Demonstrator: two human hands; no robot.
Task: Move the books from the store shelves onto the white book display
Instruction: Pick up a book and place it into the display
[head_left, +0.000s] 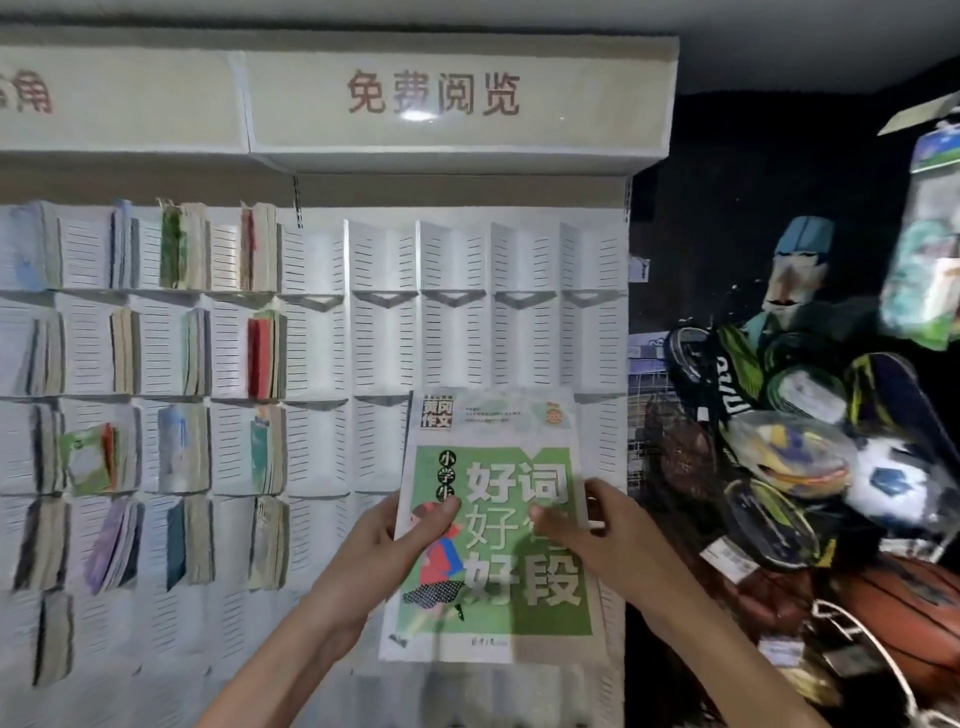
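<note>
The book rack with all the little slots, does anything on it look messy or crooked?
Yes. On the white book display, one green book in the third row, far left, sits tilted with its cover showing, while its neighbours stand edge-on. A purplish book just below leans too. Both hands hold a green-covered book.

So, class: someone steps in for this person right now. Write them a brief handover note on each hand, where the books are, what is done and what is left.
Left hand: grips the green-covered book at its left edge, thumb on the cover.
Right hand: holds its right edge, thumb on the cover.
The book is held up, cover facing you, in front of the white book display.
Done: the left slots already hold books.
Left: the right slots look empty; slot this book in, then bring more.
</note>
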